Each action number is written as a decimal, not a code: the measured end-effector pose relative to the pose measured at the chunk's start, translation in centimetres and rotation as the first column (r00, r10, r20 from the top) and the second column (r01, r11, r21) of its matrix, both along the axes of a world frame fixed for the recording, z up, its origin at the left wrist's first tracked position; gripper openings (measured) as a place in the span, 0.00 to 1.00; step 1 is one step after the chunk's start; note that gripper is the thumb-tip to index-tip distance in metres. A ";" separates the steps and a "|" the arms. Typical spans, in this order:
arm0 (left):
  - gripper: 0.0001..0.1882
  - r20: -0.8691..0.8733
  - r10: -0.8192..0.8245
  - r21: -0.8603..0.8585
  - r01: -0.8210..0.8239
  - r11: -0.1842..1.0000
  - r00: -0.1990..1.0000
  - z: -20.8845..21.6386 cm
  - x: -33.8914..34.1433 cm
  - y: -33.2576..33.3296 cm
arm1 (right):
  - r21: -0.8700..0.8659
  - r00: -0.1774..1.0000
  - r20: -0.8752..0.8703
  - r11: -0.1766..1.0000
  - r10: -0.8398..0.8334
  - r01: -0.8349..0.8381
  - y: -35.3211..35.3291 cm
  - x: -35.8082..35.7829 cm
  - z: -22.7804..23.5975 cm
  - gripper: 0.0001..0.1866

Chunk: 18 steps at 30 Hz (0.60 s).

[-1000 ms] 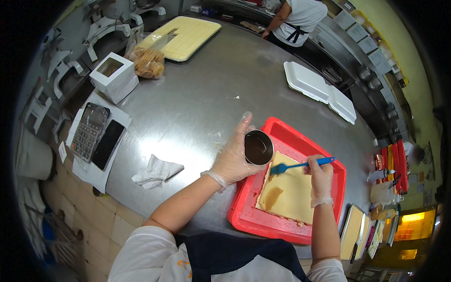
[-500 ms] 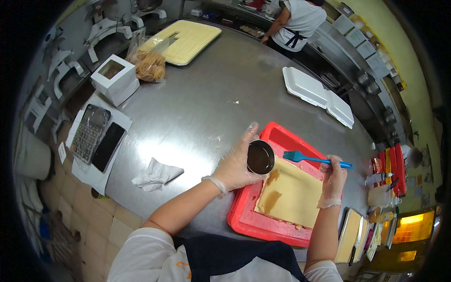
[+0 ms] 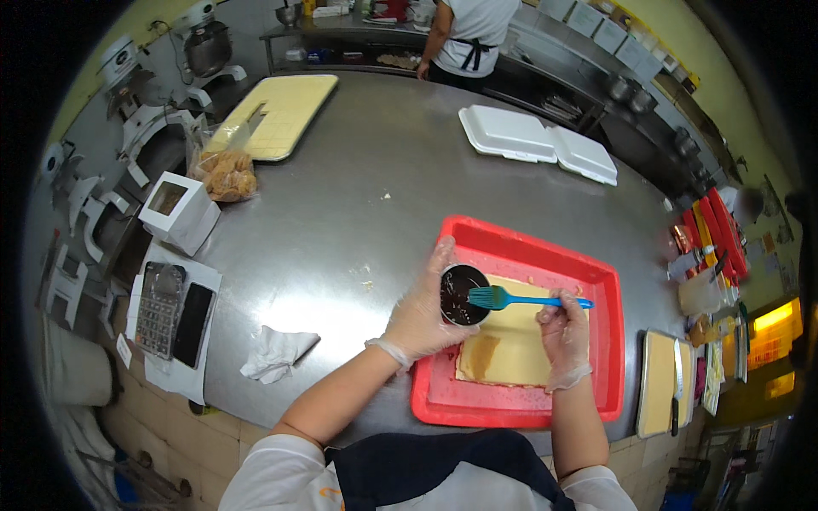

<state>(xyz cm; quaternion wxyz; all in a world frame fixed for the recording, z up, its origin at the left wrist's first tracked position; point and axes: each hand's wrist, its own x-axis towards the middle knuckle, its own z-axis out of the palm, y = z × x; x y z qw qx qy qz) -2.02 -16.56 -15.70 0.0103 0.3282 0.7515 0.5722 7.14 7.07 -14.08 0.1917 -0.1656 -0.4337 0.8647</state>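
In a clear plastic glove, my left hand [image 3: 423, 308] is wrapped round a small round cup [image 3: 446, 320] of dark brown liquid, tilted toward me. My right hand [image 3: 566, 339], gloved too, grips the handle of a blue pastry brush [image 3: 537, 300]. The brush's bristles are over the mouth of the cup, at the liquid. Below both hands lies a pale rectangular sheet of cake [image 3: 518, 368] in a red plastic tray [image 3: 511, 418]. A brown wet patch marks the cake's near left part; the cup and my hands hide some of the sheet.
A crumpled white cloth [image 3: 279, 353], a calculator [image 3: 159, 308], a phone [image 3: 194, 324] and a white box [image 3: 181, 213] lie left. Behind are a bag of brown pieces [image 3: 228, 175], a tray of yellow cake [image 3: 298, 111] and a foam container [image 3: 509, 134]. A knife [image 3: 677, 383] rests at right; a person [image 3: 471, 43] stands beyond.
The brush has moved left, from above the cake to the mouth of the cup, with my right hand following. My view has shifted, showing more of the red tray.
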 end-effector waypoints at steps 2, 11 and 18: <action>0.65 0.040 0.011 0.014 -0.011 1.000 0.999 -0.5 -0.2 -0.1 | 0.075 0.999 0.027 0.997 -0.025 0.023 1.4 1.3 -0.5 0.07; 0.67 0.139 0.075 0.043 -0.082 0.996 0.987 -0.6 -0.9 -0.9 | 0.440 0.925 0.366 0.895 -0.106 -0.072 1.3 3.5 -1.7 0.07; 0.67 0.168 0.046 0.113 -0.066 0.991 0.985 -0.9 -0.7 -1.1 | 0.519 0.928 0.368 0.842 -0.063 -0.149 0.5 2.3 -0.9 0.07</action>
